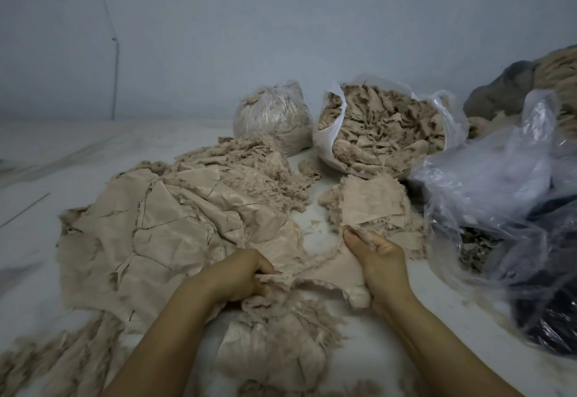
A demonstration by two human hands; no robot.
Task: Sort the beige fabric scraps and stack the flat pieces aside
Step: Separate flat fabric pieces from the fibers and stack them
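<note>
Between both hands stretches one beige fabric scrap with a fuzzy edge. My left hand grips its left end with curled fingers. My right hand pinches its right edge, thumb on top. To the left spreads a broad layer of flat beige pieces, overlapping one another. A small stack of flat pieces lies just beyond my right hand. A heap of frayed, fluffy scraps sits under my forearms.
An open white plastic bag stuffed with beige scraps stands behind the work area. A tied clear bag stands left of it. Crumpled clear plastic over dark cloth fills the right side. More shreds lie at the lower left.
</note>
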